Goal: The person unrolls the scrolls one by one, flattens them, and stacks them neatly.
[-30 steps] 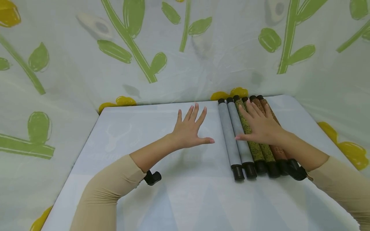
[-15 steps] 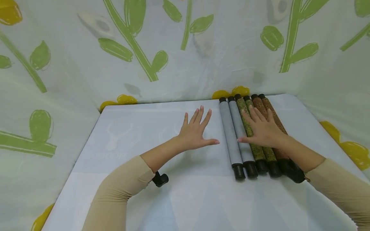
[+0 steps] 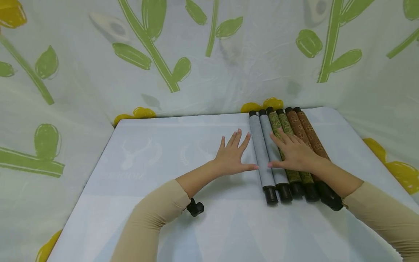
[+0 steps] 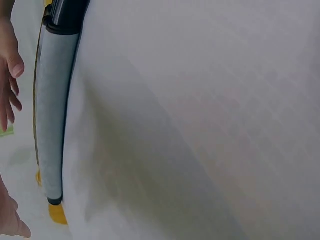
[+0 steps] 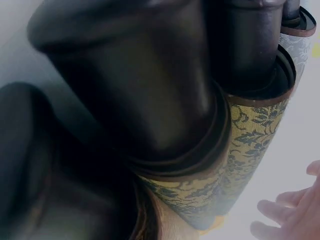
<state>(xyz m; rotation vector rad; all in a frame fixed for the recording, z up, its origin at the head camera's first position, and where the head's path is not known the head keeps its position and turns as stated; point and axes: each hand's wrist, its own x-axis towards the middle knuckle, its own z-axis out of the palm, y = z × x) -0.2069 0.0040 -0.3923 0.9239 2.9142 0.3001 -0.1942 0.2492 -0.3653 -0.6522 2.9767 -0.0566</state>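
Note:
Rolled scrolls with black end knobs lie side by side: a pair of pale grey scrolls (image 3: 262, 153), a pair of yellow-green patterned scrolls (image 3: 276, 134) and a pair of brown floral scrolls (image 3: 311, 133). My left hand (image 3: 230, 156), fingers spread, is just left of the grey pair, its thumb tip overlapping the leftmost scroll in the head view. My right hand (image 3: 296, 154) is spread palm down over the green and brown scrolls, thumb pointing left. Neither hand grips anything. The right wrist view shows dark knobs (image 5: 140, 85) close up and the yellow-green brocade (image 5: 252, 145).
The scrolls lie on a white table (image 3: 157, 145) with a faint printed pattern, their far ends near its back edge. A white curtain (image 3: 262, 62) with green leaves and yellow flowers surrounds the table. A black wrist camera (image 3: 195, 207) hangs under the left wrist.
My left hand has moved right and slightly nearer, up to the leftmost grey scroll. My right hand has shifted slightly nearer over the scrolls. The scrolls have stayed in place.

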